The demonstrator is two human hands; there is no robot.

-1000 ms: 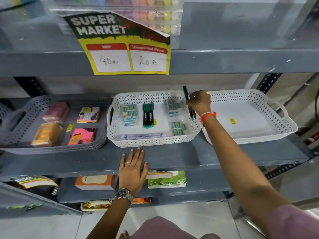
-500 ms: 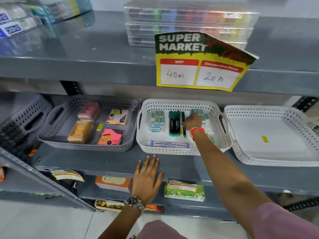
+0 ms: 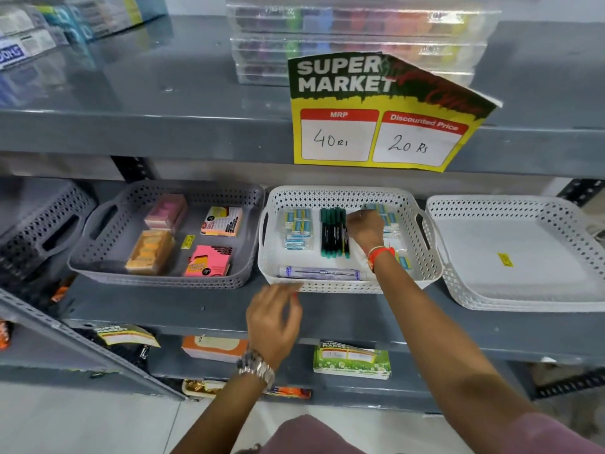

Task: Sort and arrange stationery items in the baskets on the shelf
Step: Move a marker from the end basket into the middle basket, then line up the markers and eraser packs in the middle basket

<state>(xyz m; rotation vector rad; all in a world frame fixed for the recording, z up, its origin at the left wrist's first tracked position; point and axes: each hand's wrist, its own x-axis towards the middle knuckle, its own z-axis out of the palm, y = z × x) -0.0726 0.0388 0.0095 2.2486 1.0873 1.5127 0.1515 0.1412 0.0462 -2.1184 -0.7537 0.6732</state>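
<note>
The middle white basket holds a row of green markers, small blue eraser packs and a long pen pack along its front wall. My right hand is inside this basket, its fingertips closed on the upper end of the rightmost green marker, which lies in line with the others. More eraser packs are partly hidden behind that hand. My left hand hovers just in front of the basket's front rim, blurred, fingers loosely apart and holding nothing.
A grey basket on the left holds sticky-note pads. To the right is a white basket with only a yellow sticker. A price sign hangs from the upper shelf, under clear boxes. Boxes sit on the lower shelf.
My right hand carried a green marker from the basket's right rim down to the marker row. My left hand lifted off the shelf edge toward the basket. The view shifted left.
</note>
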